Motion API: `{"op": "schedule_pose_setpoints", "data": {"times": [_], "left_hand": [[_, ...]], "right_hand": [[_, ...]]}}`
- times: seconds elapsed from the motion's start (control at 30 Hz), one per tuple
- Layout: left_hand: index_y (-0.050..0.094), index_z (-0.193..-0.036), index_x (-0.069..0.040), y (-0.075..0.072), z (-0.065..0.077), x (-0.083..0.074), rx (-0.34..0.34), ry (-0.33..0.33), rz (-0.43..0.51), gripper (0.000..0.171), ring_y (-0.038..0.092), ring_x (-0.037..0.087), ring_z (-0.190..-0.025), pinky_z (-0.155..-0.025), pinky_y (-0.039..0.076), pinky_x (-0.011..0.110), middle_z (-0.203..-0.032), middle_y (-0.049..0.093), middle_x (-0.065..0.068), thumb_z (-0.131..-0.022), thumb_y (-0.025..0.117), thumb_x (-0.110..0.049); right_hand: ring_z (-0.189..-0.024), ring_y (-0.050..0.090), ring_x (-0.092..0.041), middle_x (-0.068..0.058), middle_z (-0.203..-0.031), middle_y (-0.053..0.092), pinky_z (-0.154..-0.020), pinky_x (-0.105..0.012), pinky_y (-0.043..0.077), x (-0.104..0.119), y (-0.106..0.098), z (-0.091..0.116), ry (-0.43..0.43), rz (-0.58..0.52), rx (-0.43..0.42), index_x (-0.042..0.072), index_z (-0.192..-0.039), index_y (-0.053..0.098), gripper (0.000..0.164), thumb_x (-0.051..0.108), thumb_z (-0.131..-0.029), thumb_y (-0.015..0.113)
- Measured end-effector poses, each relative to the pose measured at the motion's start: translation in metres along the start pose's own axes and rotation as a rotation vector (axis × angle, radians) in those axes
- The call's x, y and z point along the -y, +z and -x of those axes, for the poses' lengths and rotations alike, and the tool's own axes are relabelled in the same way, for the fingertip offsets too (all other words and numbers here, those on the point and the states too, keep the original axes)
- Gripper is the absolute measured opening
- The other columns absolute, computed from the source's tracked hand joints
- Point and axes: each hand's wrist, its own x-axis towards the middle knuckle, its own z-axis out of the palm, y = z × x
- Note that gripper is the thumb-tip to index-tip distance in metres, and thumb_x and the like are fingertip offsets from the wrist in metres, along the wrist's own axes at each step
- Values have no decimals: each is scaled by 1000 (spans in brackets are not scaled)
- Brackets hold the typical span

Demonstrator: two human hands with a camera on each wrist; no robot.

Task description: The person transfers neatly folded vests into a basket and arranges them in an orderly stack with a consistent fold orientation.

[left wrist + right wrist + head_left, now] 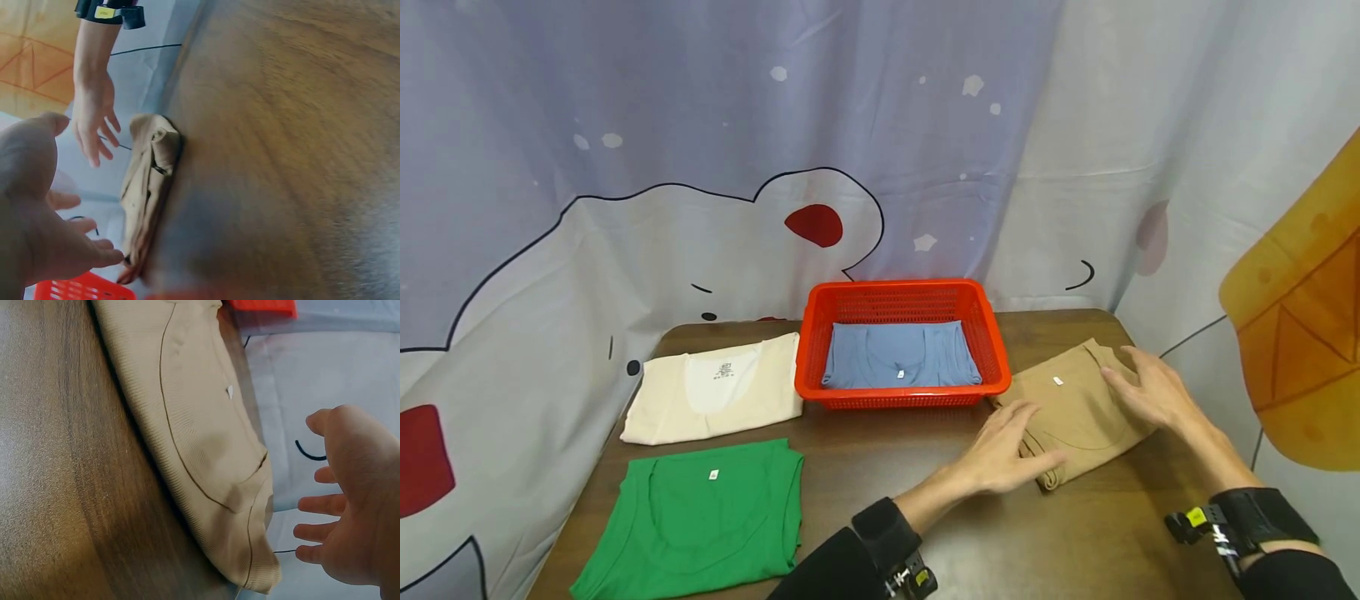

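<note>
A folded tan shirt (pixel 1075 408) with a small white label lies at the right of the table. My left hand (pixel 1000 450) hovers by its left edge, fingers extended and thumb spread, holding nothing. Over the shirt's right side is my right hand (pixel 1153 392), fingers loosely spread and also holding nothing. The right wrist view shows the right hand (pixel 353 500) apart from the tan fabric (pixel 194 425). In the left wrist view, the left hand (pixel 44 212) is in front of the shirt's rolled side (pixel 153 169). A red basket (pixel 902 398) holds a folded blue shirt (pixel 898 354).
Left of the basket lies a folded cream shirt (pixel 722 392), with a folded green shirt (pixel 700 517) nearer the front. The brown wooden table (pixel 985 542) meets a printed curtain (pixel 700 100) at its back and sides.
</note>
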Motion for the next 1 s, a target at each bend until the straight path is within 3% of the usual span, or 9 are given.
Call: {"op": "schedule_pose_setpoints", "data": {"times": [0.33, 0.47, 0.6, 0.8, 1.0], "left_hand": [[43, -171, -3, 17, -1, 13, -148, -219, 299, 89, 47, 34, -164, -136, 41, 46, -176, 48, 17, -101, 73, -51], [45, -171, -4, 18, -1, 13, -198, -308, 398, 89, 58, 36, -156, -130, 49, 48, -171, 55, 19, -99, 75, -47], [46, -170, -4, 20, -4, 12, -237, -381, 578, 89, 68, 38, -146, -124, 55, 50, -167, 60, 22, -94, 80, -38], [53, -163, 4, 24, -14, 11, -323, -458, 827, 80, 67, 37, -143, -124, 55, 54, -157, 65, 27, -90, 77, -19], [46, -155, 19, 27, -24, 20, -305, -492, 1175, 72, 67, 26, -123, -115, 60, 55, -146, 66, 28, -92, 69, -8]], "right_hand": [[-147, 40, -74, -52, -162, 40, -121, -83, 36, -12, 5, -10, 58, 14, 86, -19, -164, 35, 79, 45, -119, 49], [-147, 39, -75, -53, -162, 39, -121, -83, 37, -16, 5, -13, 91, 11, 117, -20, -164, 34, 80, 45, -119, 48], [-147, 39, -76, -53, -162, 38, -121, -83, 37, -20, 4, -16, 123, 3, 144, -21, -164, 33, 81, 45, -120, 46], [-148, 37, -76, -53, -162, 38, -122, -82, 38, -25, 11, -21, 148, 10, 175, -21, -164, 32, 82, 46, -119, 45], [-147, 37, -76, -54, -161, 37, -123, -81, 37, -24, 12, -29, 184, -20, 189, -25, -161, 33, 82, 44, -119, 45]]}}
